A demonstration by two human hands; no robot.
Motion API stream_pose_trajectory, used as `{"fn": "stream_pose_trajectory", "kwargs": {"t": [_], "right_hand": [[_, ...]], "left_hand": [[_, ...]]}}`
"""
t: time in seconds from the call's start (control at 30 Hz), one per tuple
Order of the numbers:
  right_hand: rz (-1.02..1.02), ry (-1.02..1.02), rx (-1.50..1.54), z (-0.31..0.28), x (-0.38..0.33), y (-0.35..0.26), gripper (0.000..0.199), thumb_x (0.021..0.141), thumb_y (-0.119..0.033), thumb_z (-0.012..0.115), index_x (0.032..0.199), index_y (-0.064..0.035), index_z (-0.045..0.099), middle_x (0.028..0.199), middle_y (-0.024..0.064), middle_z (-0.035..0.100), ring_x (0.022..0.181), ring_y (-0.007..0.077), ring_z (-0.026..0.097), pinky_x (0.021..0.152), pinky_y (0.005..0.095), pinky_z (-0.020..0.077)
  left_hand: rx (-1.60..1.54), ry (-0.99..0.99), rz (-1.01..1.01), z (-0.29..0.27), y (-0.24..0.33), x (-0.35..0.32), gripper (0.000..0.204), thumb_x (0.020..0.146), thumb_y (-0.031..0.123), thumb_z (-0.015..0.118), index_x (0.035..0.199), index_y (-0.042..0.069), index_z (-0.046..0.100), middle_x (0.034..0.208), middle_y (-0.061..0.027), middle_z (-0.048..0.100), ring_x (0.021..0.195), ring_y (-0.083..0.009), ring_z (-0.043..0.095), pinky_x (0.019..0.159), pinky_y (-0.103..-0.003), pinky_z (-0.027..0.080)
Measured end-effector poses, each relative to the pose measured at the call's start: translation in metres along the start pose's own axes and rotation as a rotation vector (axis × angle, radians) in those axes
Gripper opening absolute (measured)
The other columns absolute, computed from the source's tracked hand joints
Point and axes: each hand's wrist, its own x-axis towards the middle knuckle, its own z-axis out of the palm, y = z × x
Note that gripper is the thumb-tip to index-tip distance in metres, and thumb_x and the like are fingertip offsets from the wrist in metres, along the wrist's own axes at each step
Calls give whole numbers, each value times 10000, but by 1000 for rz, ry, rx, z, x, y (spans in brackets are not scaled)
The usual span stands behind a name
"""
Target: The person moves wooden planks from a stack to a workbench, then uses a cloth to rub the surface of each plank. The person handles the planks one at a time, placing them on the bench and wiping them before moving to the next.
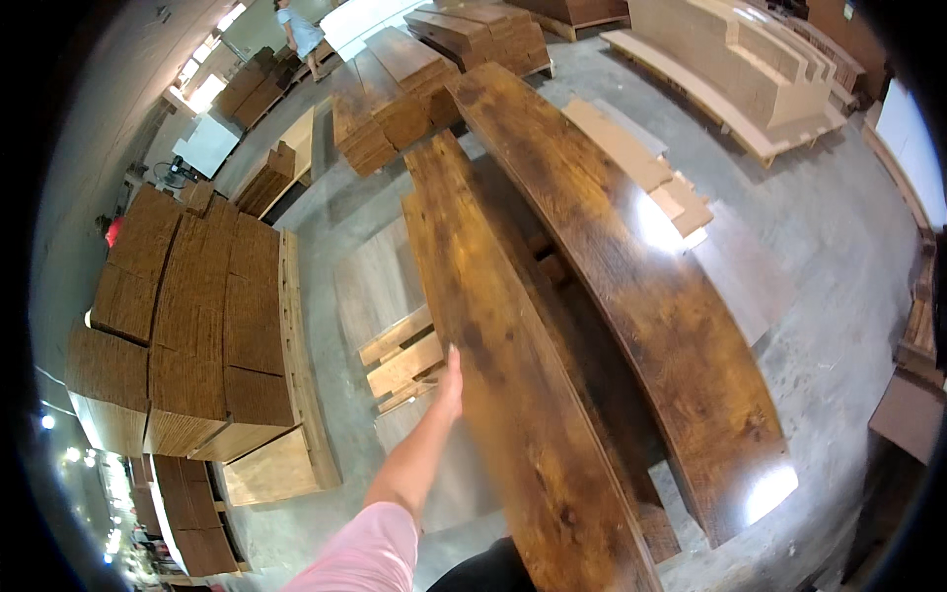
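Note:
My left hand reaches forward from a pink sleeve and grips the left edge of a long dark brown glossy board, which runs away from me, tilted above a stack. A second long glossy board lies to its right on the stack. My right hand is not in view.
A wooden pallet lies on the grey concrete floor below my hand. Stacks of brown panels stand at left on a pallet. More board stacks sit further back. Pale cardboard stacks line the far right. A person stands at the far back.

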Motion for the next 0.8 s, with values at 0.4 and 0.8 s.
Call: {"fn": "stream_pose_trajectory", "kwargs": {"t": [0.4,0.8], "right_hand": [[-66,295,-322,-33,-403,-17,675,635,-365,827,1159,10,628,1061,194,662,1026,297,624,881,406,478],[-100,397,35,28,-608,103,760,587,-357,868,1180,29,592,1154,217,619,1100,321,578,945,435,439]], "left_hand": [[42,169,-310,-28,22,-337,874,906,659,434,1441,-20,305,1463,-175,380,1310,-315,415,1042,-500,385],[156,39,-274,-121,18,-433,906,901,648,455,1419,-78,297,1446,-201,402,1323,-323,395,1078,-463,348]]}}
